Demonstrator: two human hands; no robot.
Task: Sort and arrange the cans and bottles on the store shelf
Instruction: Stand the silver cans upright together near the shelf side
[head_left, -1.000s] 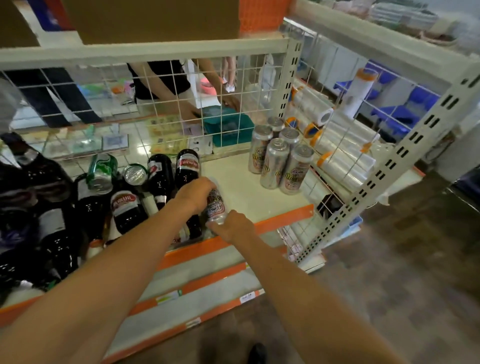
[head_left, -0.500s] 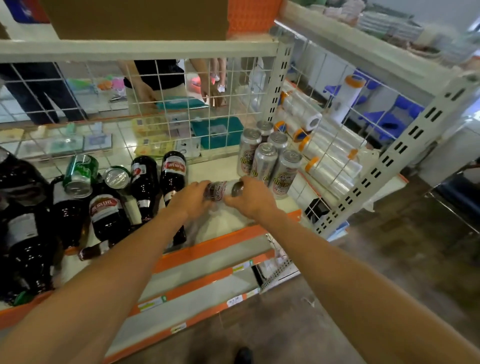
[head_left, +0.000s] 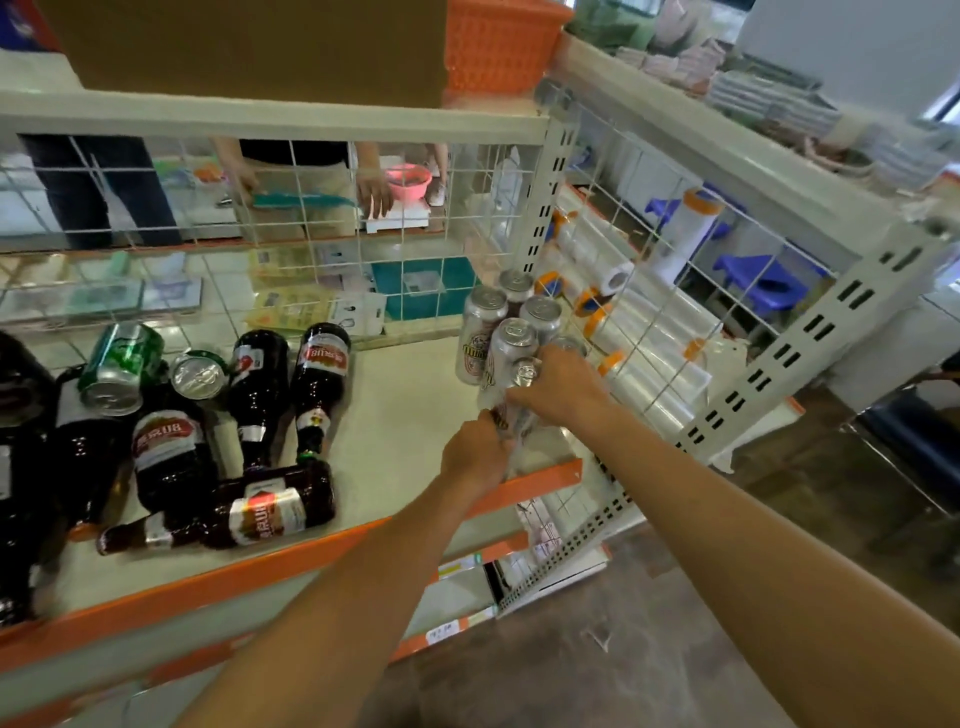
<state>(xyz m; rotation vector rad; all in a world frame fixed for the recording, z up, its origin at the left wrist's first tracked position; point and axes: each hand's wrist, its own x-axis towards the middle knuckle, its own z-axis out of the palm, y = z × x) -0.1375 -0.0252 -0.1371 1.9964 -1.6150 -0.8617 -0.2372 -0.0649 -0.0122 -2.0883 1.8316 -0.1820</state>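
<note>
A silver can (head_left: 511, 402) is held nearly upright at the front right of the shelf (head_left: 395, 415), right in front of a cluster of several standing silver cans (head_left: 498, 332). My right hand (head_left: 558, 384) grips its top and my left hand (head_left: 475, 452) grips its lower part. On the left of the shelf lie several dark brown bottles (head_left: 260, 512) with red and white labels, tumbled in different directions. A green can (head_left: 122, 364) and a second can (head_left: 200, 374) lie on their sides among them.
A wire grid (head_left: 311, 208) backs the shelf and another grid stands on its right side, with rolls of clear film (head_left: 639, 332) behind it. A perforated upright post (head_left: 769, 374) frames the right end. The shelf's orange front edge (head_left: 260, 561) runs below the bottles. People stand behind the back grid.
The silver can went from the bottle pile on the left to the right, turned from lying sideways between my hands to nearly upright, and now sits against the standing silver cans.
</note>
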